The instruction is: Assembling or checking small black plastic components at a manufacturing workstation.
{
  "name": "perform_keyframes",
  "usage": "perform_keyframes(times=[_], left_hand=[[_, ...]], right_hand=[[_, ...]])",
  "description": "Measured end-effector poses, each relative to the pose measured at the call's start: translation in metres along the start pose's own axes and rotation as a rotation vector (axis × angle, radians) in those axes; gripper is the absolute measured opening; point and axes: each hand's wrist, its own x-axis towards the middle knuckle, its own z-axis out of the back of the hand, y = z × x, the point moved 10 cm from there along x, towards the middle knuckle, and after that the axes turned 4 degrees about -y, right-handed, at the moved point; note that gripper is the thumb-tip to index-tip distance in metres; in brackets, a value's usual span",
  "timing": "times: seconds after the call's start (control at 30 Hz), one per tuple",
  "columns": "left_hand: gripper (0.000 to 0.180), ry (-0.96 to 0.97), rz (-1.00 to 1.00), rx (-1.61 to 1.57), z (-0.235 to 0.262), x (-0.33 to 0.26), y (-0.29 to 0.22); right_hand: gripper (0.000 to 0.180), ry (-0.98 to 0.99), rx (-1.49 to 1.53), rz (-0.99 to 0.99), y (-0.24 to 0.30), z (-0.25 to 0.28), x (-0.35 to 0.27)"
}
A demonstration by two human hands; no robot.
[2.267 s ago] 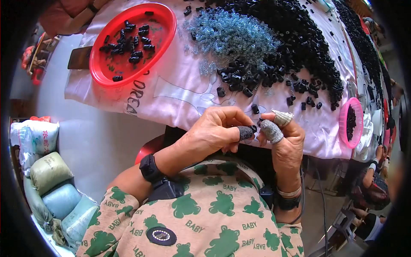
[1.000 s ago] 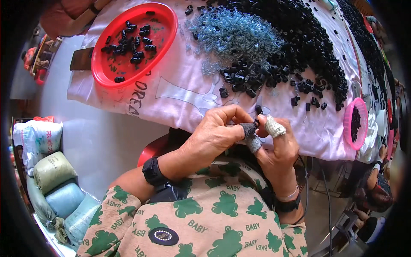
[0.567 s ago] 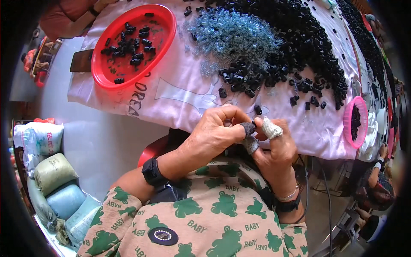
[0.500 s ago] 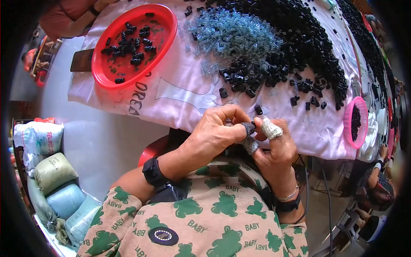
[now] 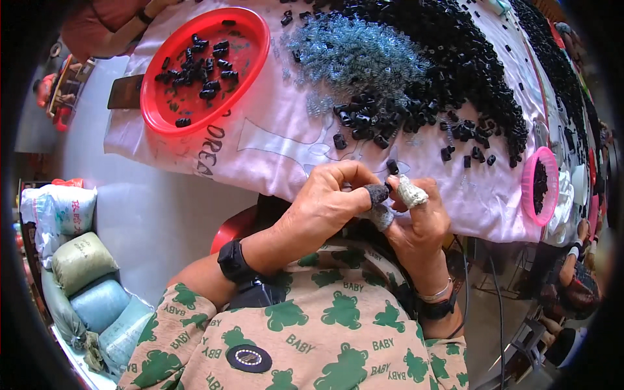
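Observation:
Above the near edge of the cloth, my left hand (image 5: 328,198) and my right hand (image 5: 422,221) meet with fingers pinched together. A small black plastic piece (image 5: 389,187) shows between the fingertips; most of it is hidden, so I cannot tell its exact shape. Dark grey wrap covers my left thumb, while white wrap covers a right finger and grey wrap the right thumb. Just beyond the fingertips stands a loose black cylinder (image 5: 392,166). Farther off lie a pile of small metal springs (image 5: 357,55) and a heap of black plastic parts (image 5: 448,58).
A red round tray (image 5: 148,107) with several black pieces stands at the left on the pink cloth (image 5: 260,175). At the right edge is a pink basket (image 5: 552,188) holding black parts. Stuffed sacks (image 5: 84,263) lie at lower left. Other people sit around the tables.
My fingers have shifted very slightly against each other around the small piece. The trays and piles look unmoved.

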Motion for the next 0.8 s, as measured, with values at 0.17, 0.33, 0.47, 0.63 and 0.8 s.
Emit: perform_keyframes(times=[0.17,0.33,0.47,0.63,0.8], left_hand=[[0.018,0.018,-0.046,0.089,0.001,0.000,-0.001],[0.017,0.053,-0.020,0.167,-0.003,-0.003,-0.009],[0.017,0.044,0.054,0.180,-0.003,-0.004,-0.004],[0.016,0.035,0.019,0.223,-0.002,-0.001,-0.002],[0.018,0.091,0.041,0.216,-0.002,0.000,0.005]], right_hand=[[0.047,0.012,-0.071,-0.006,-0.002,0.004,0.000],[0.047,0.036,-0.052,0.017,0.002,0.003,0.000],[0.046,0.057,-0.053,0.000,0.002,0.001,0.001],[0.042,0.035,-0.036,-0.018,-0.002,0.001,0.002],[0.037,0.060,0.019,-0.061,-0.006,0.001,0.002]])
